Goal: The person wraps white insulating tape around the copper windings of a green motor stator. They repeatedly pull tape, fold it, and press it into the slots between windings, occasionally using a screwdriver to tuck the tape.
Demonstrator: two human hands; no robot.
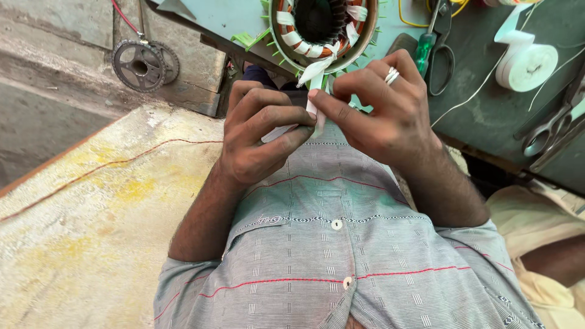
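My left hand [259, 134] and my right hand [381, 106] meet over my chest, both pinching a strip of white tape [315, 76] between thumbs and fingers. The strip runs up to a round motor stator [323, 27] with copper windings bound in white tape and green slot liners sticking out around its rim. The stator rests at the near edge of the green workbench [487, 109]. A ring shows on my right hand. My grey checked shirt fills the lower frame.
A roll of white tape [527, 61] with a loose tail lies on the bench at right. Green-handled scissors [436, 49] lie beside the stator, metal scissors [551, 131] at far right. A chain sprocket [143, 64] sits on the floor at left, next to a yellowish worn slab [91, 213].
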